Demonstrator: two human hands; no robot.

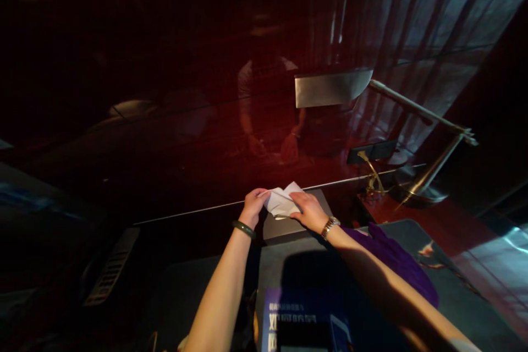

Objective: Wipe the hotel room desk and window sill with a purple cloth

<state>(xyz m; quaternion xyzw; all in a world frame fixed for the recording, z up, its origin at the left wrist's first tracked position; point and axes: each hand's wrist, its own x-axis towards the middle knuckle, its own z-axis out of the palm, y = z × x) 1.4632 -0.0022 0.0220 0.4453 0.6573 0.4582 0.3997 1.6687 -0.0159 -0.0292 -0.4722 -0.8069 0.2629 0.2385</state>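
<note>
A creased white tissue (pixel 281 202) is stretched between my two hands, above a flat grey box (pixel 284 231) that lies against the dark red glossy wall. My left hand (pixel 252 206), with a dark green bangle at the wrist, pinches the tissue's left edge. At its right side, my right hand (pixel 310 210) has fingers and thumb closed on the tissue. A metal watch (pixel 330 226) sits on that wrist. Part of the box is hidden by the tissue and my right hand.
A metal desk lamp (pixel 334 89) reaches in from the right. Beside its base stands a small golden ornament (pixel 371 173). A purple cloth (pixel 391 258) lies under my right forearm. Closest to me is a blue printed booklet (pixel 272 319) with a dark object on it.
</note>
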